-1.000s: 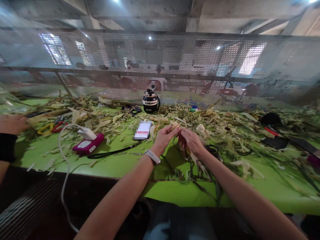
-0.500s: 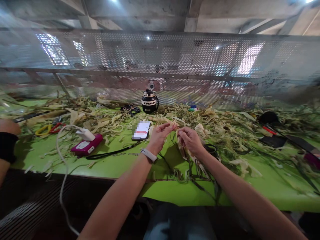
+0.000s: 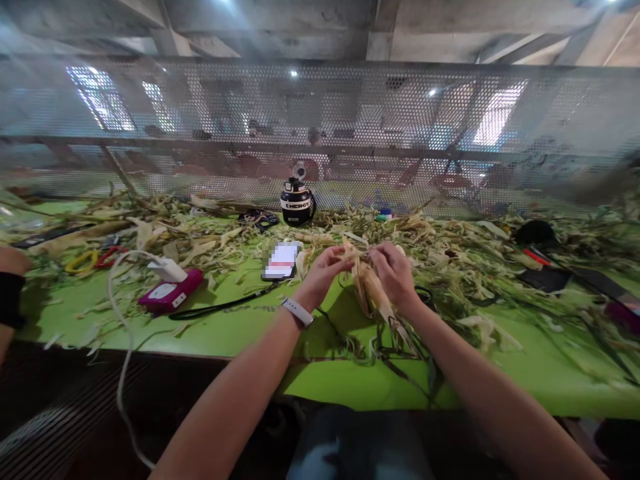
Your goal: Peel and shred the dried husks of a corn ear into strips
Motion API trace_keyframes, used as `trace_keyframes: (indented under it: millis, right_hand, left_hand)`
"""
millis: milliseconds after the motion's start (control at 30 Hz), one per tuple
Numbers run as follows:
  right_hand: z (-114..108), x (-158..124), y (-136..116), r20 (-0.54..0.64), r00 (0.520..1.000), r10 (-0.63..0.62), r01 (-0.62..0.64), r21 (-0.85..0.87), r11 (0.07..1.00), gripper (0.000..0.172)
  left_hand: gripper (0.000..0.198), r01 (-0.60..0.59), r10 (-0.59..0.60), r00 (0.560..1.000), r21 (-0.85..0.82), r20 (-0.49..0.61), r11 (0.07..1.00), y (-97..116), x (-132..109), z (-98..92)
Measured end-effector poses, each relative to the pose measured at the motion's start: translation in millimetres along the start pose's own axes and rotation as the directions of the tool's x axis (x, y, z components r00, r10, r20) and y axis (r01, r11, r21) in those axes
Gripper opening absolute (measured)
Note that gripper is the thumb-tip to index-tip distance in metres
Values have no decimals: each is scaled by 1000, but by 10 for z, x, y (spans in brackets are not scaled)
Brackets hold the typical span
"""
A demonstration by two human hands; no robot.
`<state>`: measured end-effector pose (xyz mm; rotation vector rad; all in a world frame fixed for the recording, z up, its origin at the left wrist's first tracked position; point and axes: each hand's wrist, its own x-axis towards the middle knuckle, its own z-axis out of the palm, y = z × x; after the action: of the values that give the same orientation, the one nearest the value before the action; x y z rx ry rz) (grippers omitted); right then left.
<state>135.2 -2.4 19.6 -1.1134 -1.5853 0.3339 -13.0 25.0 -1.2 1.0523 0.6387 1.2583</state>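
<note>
Pale dried corn husks (image 3: 371,287), gathered in a long bundle, stretch from between my hands down toward the table's front edge. At the bundle's upper end, my left hand (image 3: 324,272) is closed, thumb and fingers pinching the husk. My right hand (image 3: 396,272) pinches the same end from the other side, its fingers curled and partly hiding it. Thin green strips (image 3: 400,368) trail below the bundle near the edge. Just left of my left hand lies a phone (image 3: 281,261) with a lit screen.
A magenta box (image 3: 173,293) holds a white plug (image 3: 167,269) with a white cable. Scissors with yellow handles (image 3: 83,262) lie farther left. Husk scraps (image 3: 450,247) surround a black bottle (image 3: 296,202) before a perforated screen (image 3: 340,120). Another person's arm (image 3: 10,267) shows at left.
My right hand has moved slightly right and up, turning its back more toward me. More of the pale husk bundle shows between my hands. My left hand stays almost in place.
</note>
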Motion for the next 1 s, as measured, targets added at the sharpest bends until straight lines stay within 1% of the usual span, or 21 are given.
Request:
trace_keyframes:
  millis: [33,67,133,200,267,333,400,433,500,567,633,733,800,833,933,1000]
  right_hand:
    - [-16,32,24,-49,999,-2,2,-2,1000,20]
    - [-22,60,53,-61,998,-10,10,4,1000,19]
    - [-4,95,112,-8,1000,-3,3,80,997,15]
    - [38,99,153,77,995,62,-79,245,966,16]
    - [81,84,167,150,977,154,-205,439,875,18]
    - [110,66,158,192,953,233,-301,584,754,20]
    - [125,51,138,214,935,283,-352,662,661,20]
    - [130,46,128,219,929,298,-364,680,636,20]
    - [140,37,112,216,928,303,-364,699,616,20]
    - [149,30,106,219,929,298,-363,702,613,20]
    - [152,29,111,235,923,305,-380,673,634,22]
    - [148,43,128,197,935,295,-354,550,756,27]
    - [145,55,134,155,950,269,-311,468,827,30]
    - [143,60,135,146,954,262,-300,441,846,31]
    - [137,59,125,146,955,257,-295,413,861,32]
    - [131,50,117,159,953,257,-301,431,851,31]
  left_hand:
    - [46,6,-8,1000,51,28,999,1,-13,8]
    - [47,15,-19,999,90,48,996,4,-27,16]
    - [48,36,-46,996,122,75,992,15,-50,26]
    - [52,61,-74,991,116,109,991,29,-60,20]
    - [57,76,-84,988,69,128,995,40,-54,2]
    - [54,83,-80,990,-17,116,996,43,-40,-17]
    - [42,86,-75,989,-77,129,993,34,-25,-26]
    - [36,89,-76,985,-80,157,993,26,-21,-25]
    - [28,82,-68,972,-52,223,995,11,-18,-14]
    - [27,50,-46,965,-12,257,999,10,-27,2]
    - [27,5,-20,966,59,258,998,32,-48,21]
    - [23,-27,-35,964,226,263,974,95,-93,45]
    - [17,-14,-72,964,320,255,947,124,-115,52]
    - [16,-1,-90,965,348,246,938,127,-121,51]
    - [19,21,-109,967,355,228,934,93,-112,41]
    - [23,5,-101,963,355,251,935,62,-97,35]
